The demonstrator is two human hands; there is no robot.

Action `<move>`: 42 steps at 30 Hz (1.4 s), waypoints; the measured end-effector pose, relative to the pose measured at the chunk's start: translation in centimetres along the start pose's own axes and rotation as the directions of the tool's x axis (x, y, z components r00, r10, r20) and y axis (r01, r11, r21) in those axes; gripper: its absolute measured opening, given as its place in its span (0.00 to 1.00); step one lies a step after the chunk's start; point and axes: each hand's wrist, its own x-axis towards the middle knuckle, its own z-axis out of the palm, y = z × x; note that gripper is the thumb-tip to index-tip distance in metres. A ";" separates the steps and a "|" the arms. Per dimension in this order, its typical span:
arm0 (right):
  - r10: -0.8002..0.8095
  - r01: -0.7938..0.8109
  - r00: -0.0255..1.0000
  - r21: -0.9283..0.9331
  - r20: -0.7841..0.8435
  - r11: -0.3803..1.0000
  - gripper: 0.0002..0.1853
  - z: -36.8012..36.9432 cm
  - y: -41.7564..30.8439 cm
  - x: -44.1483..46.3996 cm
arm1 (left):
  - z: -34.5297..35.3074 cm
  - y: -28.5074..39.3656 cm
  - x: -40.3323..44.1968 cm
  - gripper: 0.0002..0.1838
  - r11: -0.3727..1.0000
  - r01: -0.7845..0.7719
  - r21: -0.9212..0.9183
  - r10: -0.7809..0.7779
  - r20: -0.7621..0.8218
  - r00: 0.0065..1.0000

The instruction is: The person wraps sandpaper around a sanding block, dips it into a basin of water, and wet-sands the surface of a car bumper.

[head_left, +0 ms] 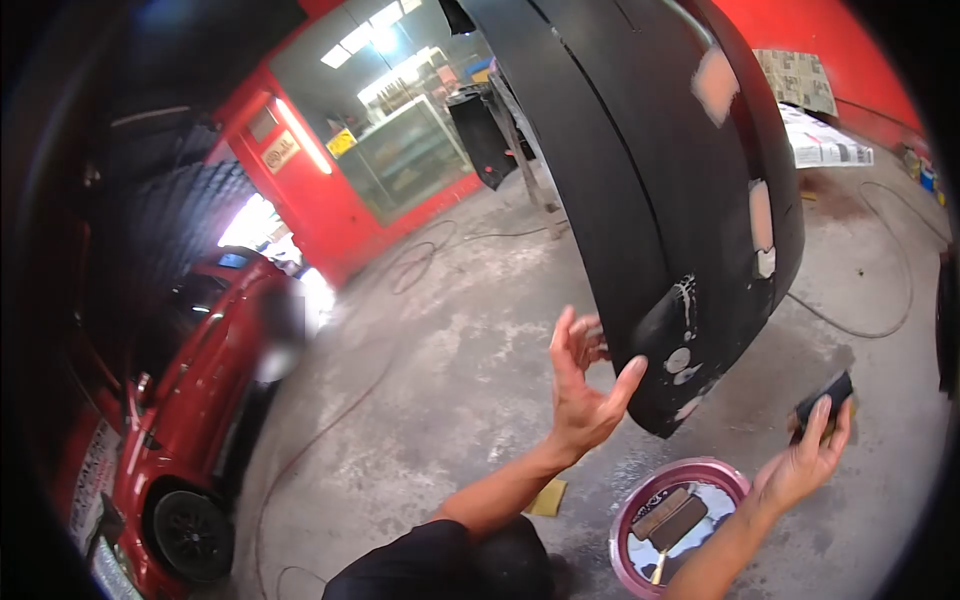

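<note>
A black car bumper [640, 170] hangs tilted in front of me, with pinkish filler patches [715, 88] and pale scuffed spots [679, 360] near its lower end. My left hand [585, 400] is at the bumper's lower left edge, fingers spread and holding nothing; whether a fingertip touches the edge I cannot tell. Off to the right of the bumper, my right hand [812, 462] grips a dark sanding block [830, 396], slightly blurred. Below, a maroon basin [620, 535] of water holds brown blocks [679, 521] and a thin yellow-handled tool [658, 567].
A yellow sheet [546, 498] lies on the concrete floor [420, 350] left of the basin. Hoses [330, 425] run across the floor. At the left stands a red car [195, 390]. Newspaper-covered panels [825, 137] lean by the red wall at right.
</note>
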 end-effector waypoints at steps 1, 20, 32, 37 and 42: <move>0.025 -0.025 1.000 0.018 -0.006 1.000 0.20 -1.6 0.8 -0.1 | 0.3 0.2 0.9 0.53 0.977 -0.101 0.189 0.107 -0.025 0.994; 0.396 -0.379 0.916 0.179 -0.070 0.908 0.20 -8.3 1.4 4.8 | 1.2 -1.4 -1.7 0.24 0.796 0.142 0.589 -0.042 -0.181 0.983; 0.512 -0.444 0.848 0.346 -0.136 0.827 0.20 -9.2 1.9 5.4 | 13.1 -11.3 -26.3 0.14 0.578 0.105 0.809 -0.789 0.521 0.326; 0.511 -0.415 0.841 0.390 -0.180 0.822 0.19 -9.8 2.0 6.3 | 12.7 -16.3 -30.1 0.11 0.616 -0.150 0.773 -0.726 0.632 0.270; 0.514 -0.404 0.829 0.398 -0.222 0.824 0.20 -11.9 3.5 7.2 | 10.5 -7.2 -19.3 0.17 0.785 -0.320 0.530 -0.505 0.847 0.165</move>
